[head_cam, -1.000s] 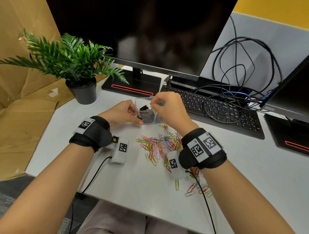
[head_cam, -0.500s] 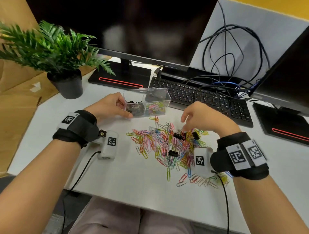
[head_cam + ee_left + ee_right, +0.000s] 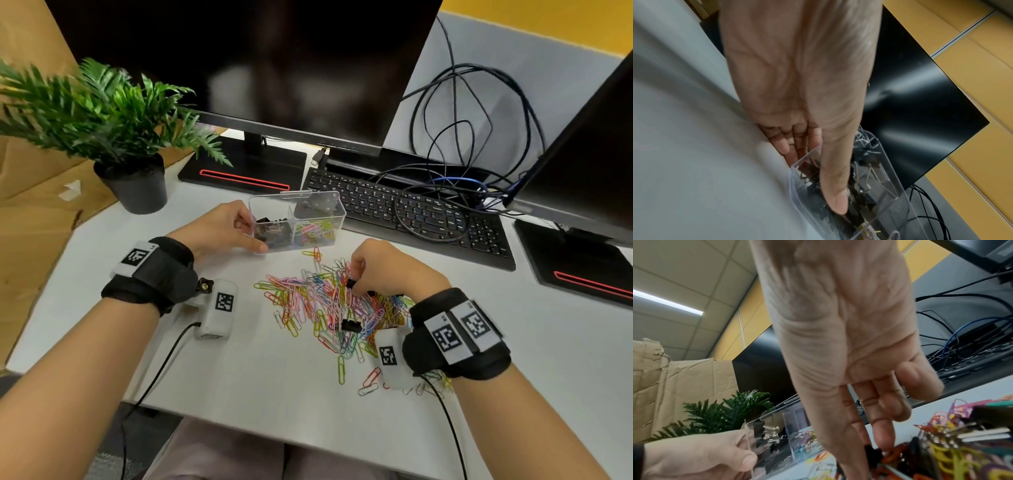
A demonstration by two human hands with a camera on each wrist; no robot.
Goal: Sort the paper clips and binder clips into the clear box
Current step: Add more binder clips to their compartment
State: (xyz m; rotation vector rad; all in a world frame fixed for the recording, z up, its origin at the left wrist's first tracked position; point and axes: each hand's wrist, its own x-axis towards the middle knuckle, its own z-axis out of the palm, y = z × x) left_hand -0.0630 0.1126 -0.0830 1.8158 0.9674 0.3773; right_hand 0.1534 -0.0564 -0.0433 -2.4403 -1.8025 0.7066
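Observation:
A clear box [image 3: 337, 209] with a divider stands in front of the keyboard. Its left compartment holds black binder clips [image 3: 270, 229] and its right one coloured paper clips [image 3: 313, 231]. My left hand [image 3: 250, 234] grips the box's left end, thumb along the front wall [image 3: 838, 203]. A heap of coloured paper clips [image 3: 325, 305] lies on the white desk. Over the heap, my right hand [image 3: 354, 286] pinches a small black binder clip [image 3: 351, 283] between thumb and forefinger; the right wrist view also shows that clip [image 3: 871, 451]. Another black binder clip [image 3: 351, 324] lies in the heap.
A black keyboard [image 3: 411, 212] with tangled cables [image 3: 445, 171] lies behind the box. Two monitor stands [image 3: 243, 171] [image 3: 582, 270] sit left and right of it. A potted plant [image 3: 133, 185] stands at the back left. The desk's front edge [image 3: 274, 442] is close to my lap.
My right hand left the box, came back toward me to the heap and now pinches a black binder clip. The left hand has stayed on the box.

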